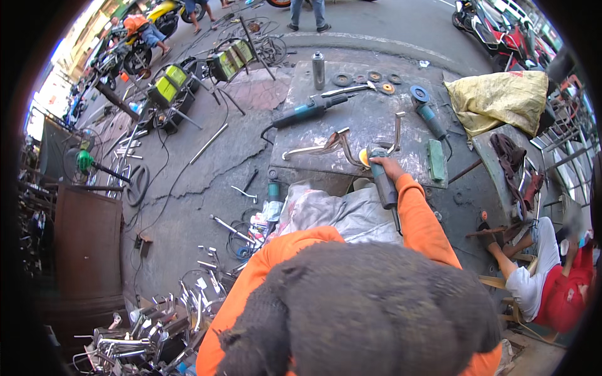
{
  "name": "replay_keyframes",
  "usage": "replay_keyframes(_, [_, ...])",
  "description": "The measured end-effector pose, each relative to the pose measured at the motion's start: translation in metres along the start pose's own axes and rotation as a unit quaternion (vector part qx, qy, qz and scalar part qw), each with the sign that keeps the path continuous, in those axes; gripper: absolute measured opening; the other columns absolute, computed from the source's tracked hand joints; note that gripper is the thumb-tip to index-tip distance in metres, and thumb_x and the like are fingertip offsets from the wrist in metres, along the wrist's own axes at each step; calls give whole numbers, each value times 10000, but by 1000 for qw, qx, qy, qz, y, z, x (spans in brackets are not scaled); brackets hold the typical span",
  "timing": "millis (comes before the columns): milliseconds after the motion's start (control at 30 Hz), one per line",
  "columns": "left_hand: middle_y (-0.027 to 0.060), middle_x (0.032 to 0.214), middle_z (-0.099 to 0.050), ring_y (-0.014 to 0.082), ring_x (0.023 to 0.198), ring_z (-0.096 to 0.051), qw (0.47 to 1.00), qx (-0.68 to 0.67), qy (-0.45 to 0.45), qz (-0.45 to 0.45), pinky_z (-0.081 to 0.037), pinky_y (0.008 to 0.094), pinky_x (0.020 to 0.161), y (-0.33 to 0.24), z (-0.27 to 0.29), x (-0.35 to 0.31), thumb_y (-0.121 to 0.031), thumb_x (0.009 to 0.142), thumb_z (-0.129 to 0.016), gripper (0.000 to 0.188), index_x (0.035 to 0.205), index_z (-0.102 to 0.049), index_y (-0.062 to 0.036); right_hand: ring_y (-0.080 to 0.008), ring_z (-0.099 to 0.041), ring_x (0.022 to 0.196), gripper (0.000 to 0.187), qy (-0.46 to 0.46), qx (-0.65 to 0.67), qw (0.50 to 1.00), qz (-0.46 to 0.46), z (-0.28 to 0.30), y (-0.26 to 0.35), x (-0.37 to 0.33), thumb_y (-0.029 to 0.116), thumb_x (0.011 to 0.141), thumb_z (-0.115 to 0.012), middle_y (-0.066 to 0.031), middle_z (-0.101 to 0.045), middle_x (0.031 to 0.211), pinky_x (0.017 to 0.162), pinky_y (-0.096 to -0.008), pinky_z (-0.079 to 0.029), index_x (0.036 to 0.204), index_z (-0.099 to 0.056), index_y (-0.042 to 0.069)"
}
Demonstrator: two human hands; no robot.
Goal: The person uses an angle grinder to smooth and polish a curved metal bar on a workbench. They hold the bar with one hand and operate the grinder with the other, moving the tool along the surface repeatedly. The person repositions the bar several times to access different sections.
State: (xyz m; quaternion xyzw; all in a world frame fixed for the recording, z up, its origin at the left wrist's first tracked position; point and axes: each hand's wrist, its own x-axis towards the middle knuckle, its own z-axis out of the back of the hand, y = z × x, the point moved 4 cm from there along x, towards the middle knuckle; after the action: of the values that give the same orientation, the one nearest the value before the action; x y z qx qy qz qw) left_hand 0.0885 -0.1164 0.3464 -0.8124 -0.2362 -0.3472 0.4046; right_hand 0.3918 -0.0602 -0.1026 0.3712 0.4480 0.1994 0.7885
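My right hand [390, 168] is closed around an angle grinder [384, 188] with a grey-teal body and a yellow disc [364, 156]. The disc is at the lower end of a bent shiny metal tube [346, 147]; whether they touch I cannot tell. Another bent metal piece [397, 133] stands just beyond the grinder's head. Left of them, a metal bar [303, 152] rests on the worn metal tabletop [370, 128]. My left arm's orange sleeve [263, 263] shows, but the hand is hidden. A grey cloth [332, 210] covers my lap.
On the tabletop are a larger grinder [307, 111], another grinder [426, 113], a spray can [318, 71], several discs [342, 79] and a green block [436, 160]. Scrap metal [144, 335] piles at lower left. A person in red [561, 294] sits at right; green machines [168, 86] stand far left.
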Motion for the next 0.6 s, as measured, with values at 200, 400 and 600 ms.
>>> replay_keyframes(200, [176,1165,-707,241,1074,-680,761,524,-339,177,-527,358,964,52,218,-40,-275,892,-747,467,1230,-635,28,-430,-654,1146,355,7,-240,951,197,-4,7,6,442,996,-535,-271,-693,1215,1006,-471,-494,1261,-732,312])
replay_keyframes(400, [303,1339,-632,425,1266,-607,503,602,-395,477,-481,456,1038,104,385,-143,-533,734,-835,870,1316,-615,76,-356,-712,978,580,-11,-171,963,206,-12,29,-21,572,866,-667,-270,-726,1085,853,-432,-532,1174,-762,89])
replay_keyframes(600, [187,1116,-726,289,1001,-675,610,478,-407,484,-518,402,895,118,422,-157,-402,738,-869,611,1101,-725,68,-398,-687,1073,663,-12,-130,985,110,11,16,-19,597,829,-671,-294,-707,1146,936,-439,-518,1151,-751,23])
